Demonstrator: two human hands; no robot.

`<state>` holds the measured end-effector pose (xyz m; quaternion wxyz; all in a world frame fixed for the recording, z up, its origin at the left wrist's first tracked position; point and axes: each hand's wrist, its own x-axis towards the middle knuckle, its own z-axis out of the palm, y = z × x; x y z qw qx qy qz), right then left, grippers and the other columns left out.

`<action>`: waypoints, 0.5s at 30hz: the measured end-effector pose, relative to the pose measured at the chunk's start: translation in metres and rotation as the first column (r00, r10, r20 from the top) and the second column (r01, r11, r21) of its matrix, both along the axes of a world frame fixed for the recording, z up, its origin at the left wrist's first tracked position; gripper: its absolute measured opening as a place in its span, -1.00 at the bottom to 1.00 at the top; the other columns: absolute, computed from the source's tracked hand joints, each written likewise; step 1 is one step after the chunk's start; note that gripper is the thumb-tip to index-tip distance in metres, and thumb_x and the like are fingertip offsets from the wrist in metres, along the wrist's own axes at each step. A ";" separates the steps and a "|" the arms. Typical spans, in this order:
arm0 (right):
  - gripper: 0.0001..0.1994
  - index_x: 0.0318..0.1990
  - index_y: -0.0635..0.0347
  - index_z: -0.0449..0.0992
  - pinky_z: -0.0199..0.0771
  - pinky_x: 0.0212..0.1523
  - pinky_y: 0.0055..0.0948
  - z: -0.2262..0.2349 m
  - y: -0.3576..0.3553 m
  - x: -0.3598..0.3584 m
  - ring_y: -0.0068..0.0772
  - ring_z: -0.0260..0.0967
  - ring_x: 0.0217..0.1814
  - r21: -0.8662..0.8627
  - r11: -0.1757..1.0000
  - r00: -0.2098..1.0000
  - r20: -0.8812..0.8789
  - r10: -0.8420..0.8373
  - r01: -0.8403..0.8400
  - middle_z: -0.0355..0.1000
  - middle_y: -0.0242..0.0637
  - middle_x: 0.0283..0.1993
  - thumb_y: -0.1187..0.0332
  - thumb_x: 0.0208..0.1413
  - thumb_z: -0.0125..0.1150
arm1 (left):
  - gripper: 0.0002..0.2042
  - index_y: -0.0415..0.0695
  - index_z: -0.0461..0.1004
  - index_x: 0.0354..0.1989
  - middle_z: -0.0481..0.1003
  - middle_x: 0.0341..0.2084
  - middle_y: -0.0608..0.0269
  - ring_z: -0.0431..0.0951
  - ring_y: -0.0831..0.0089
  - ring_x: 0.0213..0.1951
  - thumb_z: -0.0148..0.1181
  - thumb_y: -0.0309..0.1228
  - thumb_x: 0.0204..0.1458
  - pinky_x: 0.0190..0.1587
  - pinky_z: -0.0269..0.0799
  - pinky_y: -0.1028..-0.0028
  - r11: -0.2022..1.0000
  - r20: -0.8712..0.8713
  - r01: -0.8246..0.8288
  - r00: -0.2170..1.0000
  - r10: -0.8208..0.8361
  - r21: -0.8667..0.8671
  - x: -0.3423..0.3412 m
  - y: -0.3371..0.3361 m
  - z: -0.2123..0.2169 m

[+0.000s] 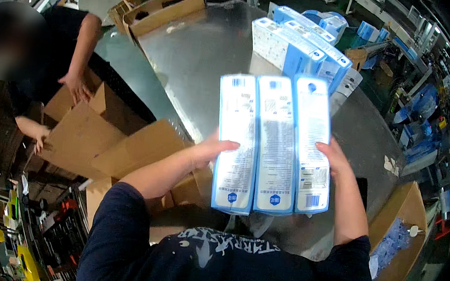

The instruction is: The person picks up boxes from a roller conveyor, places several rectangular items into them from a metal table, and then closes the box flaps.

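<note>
Three white and blue boxes stand side by side between my two hands, held up above a metal table: a left box, a middle box and a right box. Against the outer side of the left box presses my left hand, its thumb on the printed face. My right hand squeezes the right box from the other side. Beyond them, more boxes of the same kind lean together on the table. An open brown carton stands at the left, below my left forearm.
At the left a co-worker's hands rest on carton flaps. A long open cardboard tray lies at the table's far left edge. By my right elbow stands a carton with bluish plastic pieces inside. Machinery and blue packages fill the far right.
</note>
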<state>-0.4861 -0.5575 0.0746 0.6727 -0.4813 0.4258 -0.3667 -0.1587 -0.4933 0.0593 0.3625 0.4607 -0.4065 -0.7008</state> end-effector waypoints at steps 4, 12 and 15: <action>-0.16 0.17 0.29 0.10 0.36 0.02 -0.21 0.049 0.051 -0.016 -0.15 0.33 0.01 -0.119 0.993 1.000 -0.026 -0.003 0.000 0.29 -0.06 0.05 0.37 -0.38 0.39 | -0.39 -0.26 0.22 0.04 0.36 -0.08 0.00 0.39 0.23 -0.05 0.31 -0.34 -0.23 -0.02 0.35 0.26 0.939 0.085 0.042 0.996 -0.014 -0.341 0.006 0.038 0.040; -0.36 0.02 0.33 0.26 0.27 0.07 -0.35 0.029 0.121 0.009 -0.32 0.26 0.04 -0.388 0.916 0.832 -0.538 -0.137 -0.100 0.32 -0.20 0.00 0.41 -0.29 0.42 | -0.37 -0.05 0.31 0.05 0.27 0.03 0.02 0.28 0.15 0.07 0.36 -0.39 -0.34 0.13 0.22 0.17 0.671 0.744 0.570 0.667 -0.038 -0.475 0.016 0.089 0.038; -0.48 0.00 0.33 0.30 0.29 0.03 -0.38 0.089 0.138 0.052 -0.36 0.26 0.01 -0.299 0.950 0.933 -0.359 -0.026 -0.089 0.33 -0.24 -0.04 0.47 -0.19 0.31 | -0.33 -0.23 0.24 0.04 0.37 -0.09 0.09 0.37 0.19 -0.03 0.36 -0.33 -0.32 -0.01 0.37 0.29 0.801 0.402 0.188 0.913 0.070 -0.568 0.057 0.137 0.110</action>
